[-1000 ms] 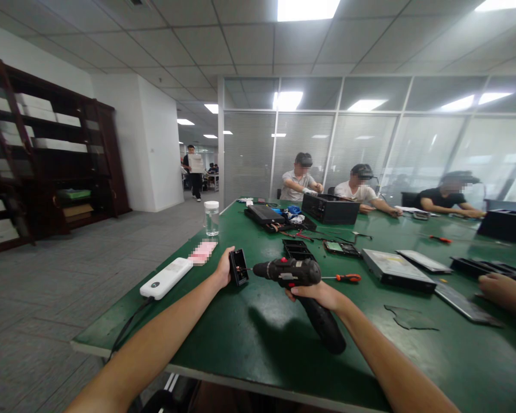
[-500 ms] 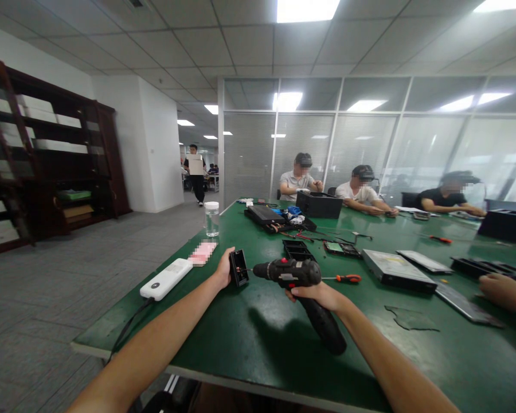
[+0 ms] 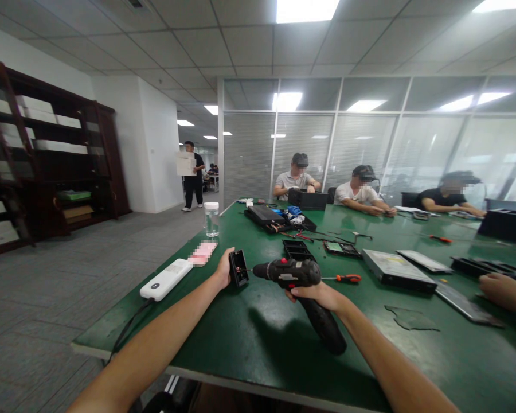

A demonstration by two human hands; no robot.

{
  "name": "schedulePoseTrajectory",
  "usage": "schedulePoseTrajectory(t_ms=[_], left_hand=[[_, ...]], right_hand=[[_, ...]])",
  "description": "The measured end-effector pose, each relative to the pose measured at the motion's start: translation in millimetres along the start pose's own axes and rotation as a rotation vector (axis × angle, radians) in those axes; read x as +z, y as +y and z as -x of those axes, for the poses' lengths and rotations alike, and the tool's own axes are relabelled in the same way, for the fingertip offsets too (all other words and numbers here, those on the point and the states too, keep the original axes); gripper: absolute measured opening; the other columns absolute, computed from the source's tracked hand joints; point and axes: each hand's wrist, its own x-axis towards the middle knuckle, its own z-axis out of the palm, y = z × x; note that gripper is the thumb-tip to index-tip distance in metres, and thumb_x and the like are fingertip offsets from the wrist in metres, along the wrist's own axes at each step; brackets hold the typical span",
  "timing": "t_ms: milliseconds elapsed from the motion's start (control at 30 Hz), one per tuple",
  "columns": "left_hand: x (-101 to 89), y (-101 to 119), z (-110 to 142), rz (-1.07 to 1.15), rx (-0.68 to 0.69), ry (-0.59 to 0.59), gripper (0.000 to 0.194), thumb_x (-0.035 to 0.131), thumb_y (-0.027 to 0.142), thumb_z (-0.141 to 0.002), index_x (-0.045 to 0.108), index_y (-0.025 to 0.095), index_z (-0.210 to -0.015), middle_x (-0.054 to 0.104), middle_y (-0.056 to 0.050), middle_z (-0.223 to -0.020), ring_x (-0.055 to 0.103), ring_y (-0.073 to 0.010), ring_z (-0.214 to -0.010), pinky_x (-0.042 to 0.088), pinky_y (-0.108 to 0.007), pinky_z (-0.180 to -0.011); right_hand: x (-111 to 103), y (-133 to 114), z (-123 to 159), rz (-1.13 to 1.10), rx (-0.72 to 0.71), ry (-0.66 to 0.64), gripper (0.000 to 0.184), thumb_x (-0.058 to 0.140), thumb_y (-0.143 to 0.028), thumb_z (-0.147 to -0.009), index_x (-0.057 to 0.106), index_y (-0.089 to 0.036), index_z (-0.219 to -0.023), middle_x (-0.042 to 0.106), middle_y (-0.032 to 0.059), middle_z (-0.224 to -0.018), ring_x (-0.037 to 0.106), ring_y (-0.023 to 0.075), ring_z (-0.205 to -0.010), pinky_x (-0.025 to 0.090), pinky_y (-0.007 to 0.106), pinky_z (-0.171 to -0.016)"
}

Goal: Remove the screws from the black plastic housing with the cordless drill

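My left hand [image 3: 225, 268] grips a small black box-shaped part [image 3: 239, 269] by its left side, with the hollow face turned toward the right. A black cordless drill [image 3: 288, 272] lies level in my right hand [image 3: 318, 294], its handle slanting down to the lower right. The drill's bit points left and reaches the inside of the black part; whether it touches a screw there is too small to tell. Behind the drill, an orange-handled screwdriver [image 3: 348, 279] rests on the green table [image 3: 223, 344].
Left of my hands are a white power bank [image 3: 167, 279] with a cable and a clear jar [image 3: 212, 221]. To the right lie an optical drive [image 3: 398, 273], a metal plate [image 3: 468, 304] and another person's hand [image 3: 505, 292]. Several co-workers sit across the table.
My hands, the drill and the black part stay in place. Across the table, a co-worker has shifted a black case to the left. The person carrying boxes in the background has stepped left.
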Motion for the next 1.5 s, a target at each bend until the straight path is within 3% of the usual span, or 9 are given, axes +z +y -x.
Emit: schedulePoseTrajectory(t_ms=[1500], left_hand=[[1.3, 1.9, 1.5, -0.011, -0.029, -0.005, 0.032, 0.043, 0.045, -0.061, 0.048, 0.014, -0.061, 0.049, -0.001, -0.049, 0.048, -0.0135, -0.041, 0.039, -0.026, -0.043]], right_hand=[[1.3, -1.0, -0.7, -0.035, -0.032, 0.001, 0.023, 0.043, -0.03, -0.072, 0.052, -0.009, -0.076, 0.049, 0.0037, -0.068, 0.044, 0.0113, -0.064, 0.033, 0.026, -0.066]])
